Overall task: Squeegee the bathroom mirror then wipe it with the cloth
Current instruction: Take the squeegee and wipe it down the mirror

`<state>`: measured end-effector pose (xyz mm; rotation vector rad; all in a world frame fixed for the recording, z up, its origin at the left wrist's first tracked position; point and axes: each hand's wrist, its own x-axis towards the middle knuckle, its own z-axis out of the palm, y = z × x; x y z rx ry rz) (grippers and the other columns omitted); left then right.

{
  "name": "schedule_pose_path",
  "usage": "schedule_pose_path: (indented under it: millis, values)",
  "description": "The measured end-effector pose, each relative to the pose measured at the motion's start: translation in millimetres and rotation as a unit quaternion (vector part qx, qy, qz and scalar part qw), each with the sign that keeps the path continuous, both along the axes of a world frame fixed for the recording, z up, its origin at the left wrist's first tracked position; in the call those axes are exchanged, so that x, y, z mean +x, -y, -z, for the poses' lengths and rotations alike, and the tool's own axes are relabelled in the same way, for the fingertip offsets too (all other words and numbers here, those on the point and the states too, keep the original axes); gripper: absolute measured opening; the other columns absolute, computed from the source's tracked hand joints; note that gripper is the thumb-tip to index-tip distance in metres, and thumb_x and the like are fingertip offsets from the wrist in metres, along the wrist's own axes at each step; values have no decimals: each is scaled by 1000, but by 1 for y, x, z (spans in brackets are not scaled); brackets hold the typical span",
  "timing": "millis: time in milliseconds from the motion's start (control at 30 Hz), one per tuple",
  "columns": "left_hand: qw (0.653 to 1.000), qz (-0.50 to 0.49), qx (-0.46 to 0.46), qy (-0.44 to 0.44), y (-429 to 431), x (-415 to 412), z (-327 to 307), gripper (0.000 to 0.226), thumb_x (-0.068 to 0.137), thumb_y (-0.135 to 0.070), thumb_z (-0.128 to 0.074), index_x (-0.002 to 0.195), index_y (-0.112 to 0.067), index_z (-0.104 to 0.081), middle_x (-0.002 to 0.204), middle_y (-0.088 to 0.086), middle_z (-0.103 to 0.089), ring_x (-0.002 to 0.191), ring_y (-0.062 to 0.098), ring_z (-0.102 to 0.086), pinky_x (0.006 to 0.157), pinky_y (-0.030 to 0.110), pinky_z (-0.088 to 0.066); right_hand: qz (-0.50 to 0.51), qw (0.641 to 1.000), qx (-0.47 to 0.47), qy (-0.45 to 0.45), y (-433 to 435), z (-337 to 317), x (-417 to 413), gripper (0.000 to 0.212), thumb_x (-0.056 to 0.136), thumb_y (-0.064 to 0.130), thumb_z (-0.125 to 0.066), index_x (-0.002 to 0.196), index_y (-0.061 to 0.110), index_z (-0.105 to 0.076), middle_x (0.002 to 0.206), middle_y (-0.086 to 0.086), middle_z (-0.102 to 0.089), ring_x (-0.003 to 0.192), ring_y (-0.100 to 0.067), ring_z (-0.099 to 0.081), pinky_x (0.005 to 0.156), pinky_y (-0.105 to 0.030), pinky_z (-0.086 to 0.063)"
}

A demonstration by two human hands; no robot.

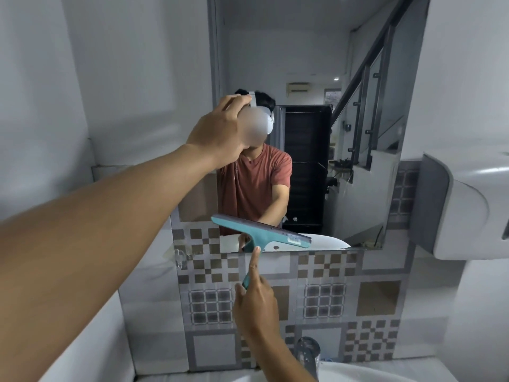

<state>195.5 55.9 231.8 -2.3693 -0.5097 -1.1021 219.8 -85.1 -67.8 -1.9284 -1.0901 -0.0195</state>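
Low on the mirror [358, 133] sits the squeegee [261, 232], light, stiff plastic, right hand [254, 301] clamped around its handle, best grip. Left hand [217, 130] presses the glass, fingers curled, holding nothing.

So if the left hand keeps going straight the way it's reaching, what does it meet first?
Probably the frameless wall mirror: the left hand is raised toward its glass with nothing visible between, though depth is unclear.
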Motion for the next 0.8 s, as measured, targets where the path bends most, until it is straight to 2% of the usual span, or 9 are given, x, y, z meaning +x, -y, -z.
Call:
schedule_pose_path:
  millis: [67, 133, 200, 300, 400, 500, 600, 800]
  values:
    - [1000, 0, -3, -1, 1, -1, 2, 84, 82, -38, -75, 154, -22, -33, 158, 1, -30, 136, 28, -45, 96, 48, -52, 8, 1000, -10, 20, 5, 2, 4, 104, 103, 25, -54, 137, 48, 42, 107, -3, -63, 85, -13, -60, 81, -31, -57]
    - [1000, -3, 8, 5, 5, -2, 8, 82, 84, -40, -72, 154, -19, -34, 158, 3, -29, 138, 28, -41, 107, 46, -46, 19, 999, -30, 41, 11, 3, 7, 102, 103, 22, -51, 139, 46, 41, 106, -3, -61, 81, -15, -59, 78, -32, -57]
    - [999, -5, 35, 11, 12, -5, 19, 73, 86, -40, -69, 148, -12, -44, 156, 6, -32, 139, 29, -36, 112, 45, -41, 28, 996, -57, 58, 15, 5, 11, 99, 103, 19, -49, 142, 43, 39, 107, -5, -61, 80, -17, -60, 75, -33, -57]
    - [997, -16, 76, -1, 21, -10, 36, 58, 87, -39, -70, 133, -5, -61, 154, 13, -34, 141, 32, -31, 111, 48, -43, 29, 993, -75, 83, 22, 5, 15, 94, 102, 19, -48, 146, 36, 34, 108, -6, -61, 78, -18, -59, 72, -31, -56]
    - [998, -15, 64, -12, 24, -13, 49, 64, 84, -36, -75, 139, -9, -56, 152, 18, -37, 141, 36, -33, 111, 50, -42, 28, 992, -82, 94, 26, 5, 17, 92, 103, 18, -47, 145, 33, 34, 105, -7, -61, 74, -17, -56, 69, -30, -54]
    - [999, -8, 50, -12, 28, -14, 53, 75, 81, -31, -80, 147, -13, -48, 153, 19, -37, 140, 37, -34, 111, 51, -42, 32, 989, -100, 101, 30, 6, 19, 96, 101, 14, -47, 143, 37, 36, 102, -7, -60, 73, -18, -59, 67, -31, -55]
    - [999, -10, 42, -3, 30, -14, 52, 79, 80, -30, -82, 148, -14, -47, 153, 18, -38, 140, 37, -35, 111, 52, -42, 30, 988, -115, 100, 34, 9, 21, 98, 99, 10, -49, 143, 40, 34, 98, -7, -60, 74, -19, -61, 71, -34, -58]
    - [999, -8, 37, -3, 33, -16, 53, 78, 80, -28, -82, 148, -14, -47, 153, 18, -38, 141, 37, -34, 111, 52, -41, 26, 988, -136, 74, 36, 22, 16, 98, 100, 8, -48, 143, 38, 35, 108, -10, -62, 81, -21, -64, 77, -35, -59]
